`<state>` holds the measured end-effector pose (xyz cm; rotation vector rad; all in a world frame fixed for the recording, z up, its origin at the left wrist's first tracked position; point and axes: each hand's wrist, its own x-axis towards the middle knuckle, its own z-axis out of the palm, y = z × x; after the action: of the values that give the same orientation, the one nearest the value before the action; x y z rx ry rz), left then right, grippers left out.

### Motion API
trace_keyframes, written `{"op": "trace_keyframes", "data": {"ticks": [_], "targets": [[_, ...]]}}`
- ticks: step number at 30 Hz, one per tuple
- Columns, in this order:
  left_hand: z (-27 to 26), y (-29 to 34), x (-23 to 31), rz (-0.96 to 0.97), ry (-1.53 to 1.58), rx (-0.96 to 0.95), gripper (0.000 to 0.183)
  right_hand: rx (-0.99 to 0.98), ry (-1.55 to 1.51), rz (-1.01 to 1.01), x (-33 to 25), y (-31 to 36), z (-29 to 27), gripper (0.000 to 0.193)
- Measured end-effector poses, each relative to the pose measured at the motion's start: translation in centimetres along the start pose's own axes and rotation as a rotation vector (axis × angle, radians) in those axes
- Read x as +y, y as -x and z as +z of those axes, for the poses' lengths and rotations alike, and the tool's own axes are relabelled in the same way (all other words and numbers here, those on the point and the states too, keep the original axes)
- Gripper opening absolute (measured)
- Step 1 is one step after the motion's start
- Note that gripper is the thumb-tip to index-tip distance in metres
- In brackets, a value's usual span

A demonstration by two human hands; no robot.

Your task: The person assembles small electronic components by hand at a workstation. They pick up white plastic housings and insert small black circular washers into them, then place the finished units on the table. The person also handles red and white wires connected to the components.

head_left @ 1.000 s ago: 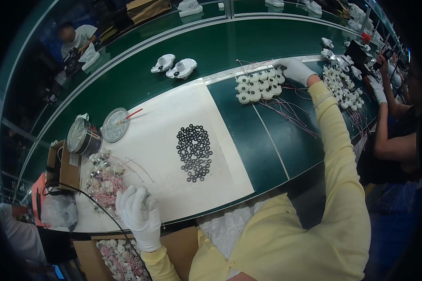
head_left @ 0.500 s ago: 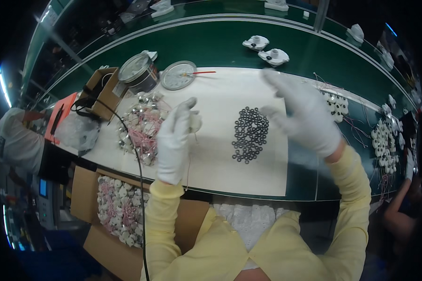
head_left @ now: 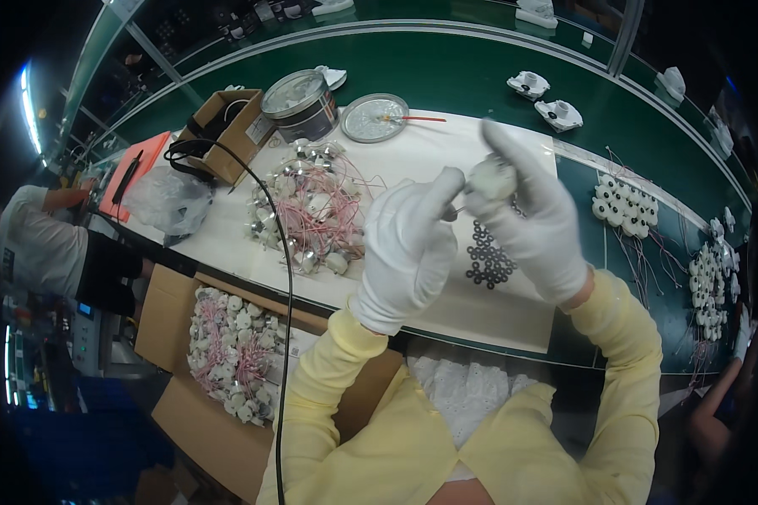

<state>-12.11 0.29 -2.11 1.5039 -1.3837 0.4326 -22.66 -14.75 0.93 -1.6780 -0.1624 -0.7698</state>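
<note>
A small round white motor (head_left: pixel 493 178) is held up over the white board, between the thumb and fingers of my white-gloved right hand (head_left: pixel 543 231). Close beside it, my gloved left hand (head_left: pixel 408 248) is closed, its thumb and fingertips pinched together. What the left fingers hold, if anything, is hidden. Below and behind the right hand lie several small black rings (head_left: pixel 490 261) in a flat cluster, partly covered by the hands. Left of my left hand is a heap of silver and white motors with pink wires (head_left: pixel 316 206).
A tin (head_left: pixel 301 109), a round lid (head_left: pixel 370 118) with a red stick and a cardboard box (head_left: pixel 225 139) stand at the back left. An open carton of wired motors (head_left: pixel 236 353) sits below the table's left edge. A black cable (head_left: pixel 286 278) crosses the left side. White motors (head_left: pixel 623 206) lie at right.
My hands have come together over the board. The motor, at my left hand before, is now in my right hand. The view has shifted, so the table things appear further right.
</note>
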Motion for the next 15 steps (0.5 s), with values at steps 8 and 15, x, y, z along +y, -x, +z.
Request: {"op": "trace_keyframes", "data": {"ticks": [8, 15], "targets": [[-6.1, 6.0, -3.0, 0.104, -0.625, -0.18, 0.041, 0.197, -0.328, -0.087, -6.7, -1.1, -5.8, 0.074], [-8.8, 7.8, -5.6, -0.111, -0.747, -0.255, 0.052, -0.019, -0.615, -0.052, -9.3, 0.6, -10.1, 0.079]]}}
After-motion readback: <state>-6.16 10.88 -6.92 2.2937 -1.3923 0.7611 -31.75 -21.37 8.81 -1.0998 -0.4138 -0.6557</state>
